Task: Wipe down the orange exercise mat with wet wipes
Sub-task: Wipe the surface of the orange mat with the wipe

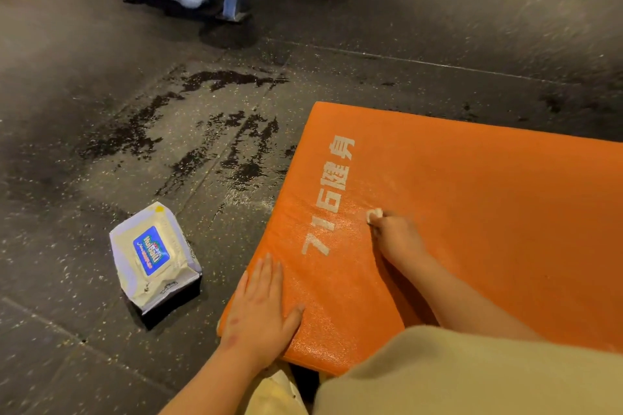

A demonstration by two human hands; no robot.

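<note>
- The orange exercise mat [488,212] lies on the dark floor [84,77]. It fills the view from the centre out to three and five o'clock, with its near corner toward seven o'clock.
- The right hand [397,239] has its fingers curled, pinching a small bunched wet wipe [374,214] against the mat. It sits just at three o'clock of the lower digits of the white lettering [332,195].
- The left hand [261,310] lies flat on the near corner, at about seven o'clock from the right hand. Its fingers are straight and its thumb is spread, and it holds nothing.
- The step in hand looks like scrubbing the patch beside the lettering.
  - Unfolding the wipe would let more of it meet the pebbled surface.
  - Firm, overlapping strokes should run from the lettering toward the far edge at one o'clock, then across the long stretch toward three o'clock.
  - The flat left hand should bear down so the mat does not slide on the floor.
  - A wipe this small will probably dry out soon, so a fresh one may be needed.
- The wet wipes pack [153,256] rests on the floor at ten o'clock from the left hand, apart from the mat. Its labelled flap looks closed and no wipe shows, so how many remain cannot be told.
- Wet patches [229,145] darken the floor at one o'clock from the pack.
</note>
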